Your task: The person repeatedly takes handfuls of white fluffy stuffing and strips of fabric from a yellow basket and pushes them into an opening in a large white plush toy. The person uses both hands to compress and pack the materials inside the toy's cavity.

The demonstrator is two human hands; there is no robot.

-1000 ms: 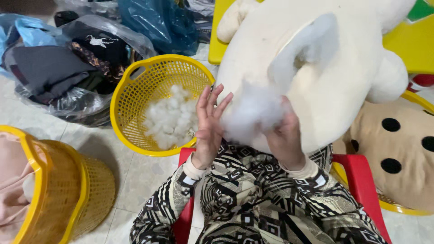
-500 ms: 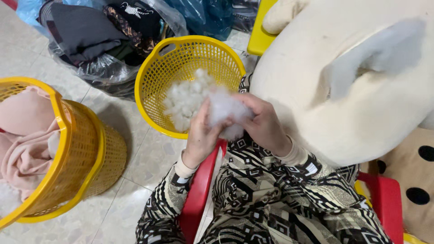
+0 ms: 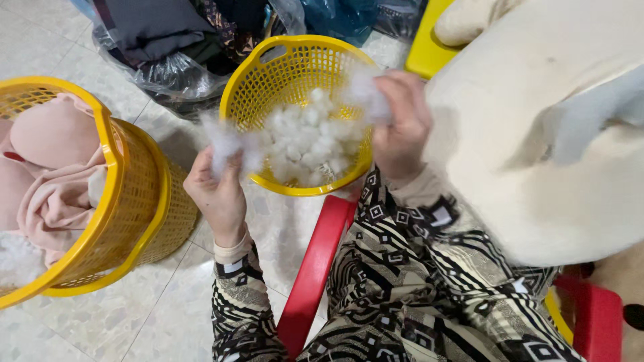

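White stuffing fluff point(image 3: 305, 141) sits piled in the round yellow basket point(image 3: 268, 74) on the floor, straight ahead of me. I see it stretched into a thin web between both hands, over the basket. Left hand point(image 3: 218, 194) is closed around a tuft point(image 3: 225, 144) at the basket's near-left rim, fingers pinched narrow, thumb tucked in. Right hand point(image 3: 401, 124) is fisted on another wisp point(image 3: 365, 87) above the basket's right edge, fingers curled tight; how much it holds, I cannot tell, blurred. Just right of that hand, the big cream plush toy point(image 3: 537, 134) lies across the lap, touching the wrist area. Red stool point(image 3: 315, 268) below the patterned sleeves. Far left, a second yellow basket point(image 3: 127, 214) holds pink cloth point(image 3: 50, 181). Bagged dark clothes point(image 3: 168, 40) behind the round basket.
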